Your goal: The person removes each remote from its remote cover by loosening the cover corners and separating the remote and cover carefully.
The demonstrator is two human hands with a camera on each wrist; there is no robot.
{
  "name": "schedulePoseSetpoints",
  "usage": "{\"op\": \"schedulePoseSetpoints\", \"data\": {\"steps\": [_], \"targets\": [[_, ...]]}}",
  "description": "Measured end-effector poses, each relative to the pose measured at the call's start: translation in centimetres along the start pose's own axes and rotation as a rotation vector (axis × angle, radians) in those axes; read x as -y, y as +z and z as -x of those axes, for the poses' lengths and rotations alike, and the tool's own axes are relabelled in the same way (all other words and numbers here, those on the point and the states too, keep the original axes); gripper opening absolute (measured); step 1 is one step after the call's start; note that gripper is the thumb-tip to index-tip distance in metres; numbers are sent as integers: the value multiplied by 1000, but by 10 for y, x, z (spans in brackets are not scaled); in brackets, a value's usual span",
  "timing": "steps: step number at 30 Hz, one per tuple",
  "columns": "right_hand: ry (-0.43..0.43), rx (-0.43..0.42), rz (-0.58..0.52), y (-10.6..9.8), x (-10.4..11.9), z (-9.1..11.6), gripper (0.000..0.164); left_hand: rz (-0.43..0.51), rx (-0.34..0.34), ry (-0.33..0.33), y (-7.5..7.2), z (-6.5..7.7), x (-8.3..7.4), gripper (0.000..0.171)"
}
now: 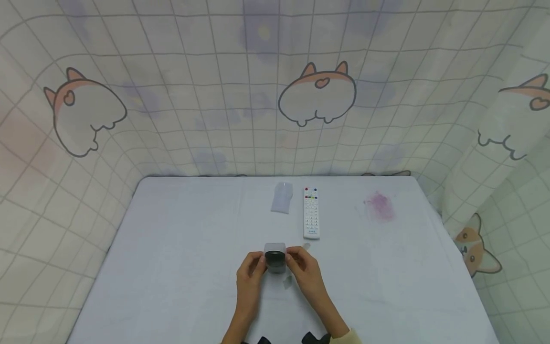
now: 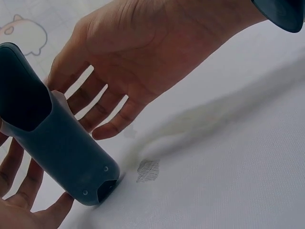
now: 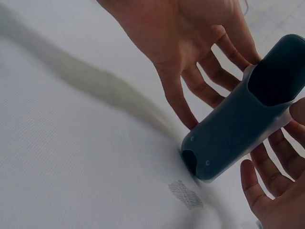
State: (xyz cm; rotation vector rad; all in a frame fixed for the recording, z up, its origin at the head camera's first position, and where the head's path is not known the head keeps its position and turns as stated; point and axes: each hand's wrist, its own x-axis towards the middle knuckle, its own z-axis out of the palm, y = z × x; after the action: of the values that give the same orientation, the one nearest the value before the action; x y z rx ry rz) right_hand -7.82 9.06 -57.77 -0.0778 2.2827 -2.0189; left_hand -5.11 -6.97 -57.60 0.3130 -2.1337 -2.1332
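Note:
Between both hands, a small pocket-shaped remote holder (image 1: 276, 270) stands near the front middle of the table. It looks dark teal in the wrist views, with an open top, a raised back and a small notch at its lower end. My left hand (image 1: 250, 277) holds its left side, thumb and fingertips near the upper rim. On the other side, my right hand (image 1: 307, 273) grips the right edge the same way. In the left wrist view the right hand (image 2: 128, 57) shows its lower fingers spread beside the holder (image 2: 71, 148). The holder's far face is hidden.
A white remote control (image 1: 311, 213) lies beyond the right hand, beside a pale translucent pouch (image 1: 281, 198). Small film scraps lie near the holder, one a hatched patch (image 2: 148, 171). A pink stain (image 1: 381, 206) marks the white tabletop (image 1: 193, 229); patterned curtains surround it.

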Motion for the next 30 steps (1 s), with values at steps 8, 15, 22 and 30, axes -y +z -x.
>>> {"op": "schedulePoseSetpoints", "data": {"steps": [8,15,22,30], "targets": [[40,-27,76,4,-1,0,19,-19,-57,34,2,-1,3,18],[19,-52,120,7,-5,1,14,-148,-136,83,7,-1,9,10],[0,-71,110,8,-5,2,12,-207,-150,109,9,0,13,8],[11,-80,144,8,-4,1,11,-274,-163,149,10,-1,14,7]]}}
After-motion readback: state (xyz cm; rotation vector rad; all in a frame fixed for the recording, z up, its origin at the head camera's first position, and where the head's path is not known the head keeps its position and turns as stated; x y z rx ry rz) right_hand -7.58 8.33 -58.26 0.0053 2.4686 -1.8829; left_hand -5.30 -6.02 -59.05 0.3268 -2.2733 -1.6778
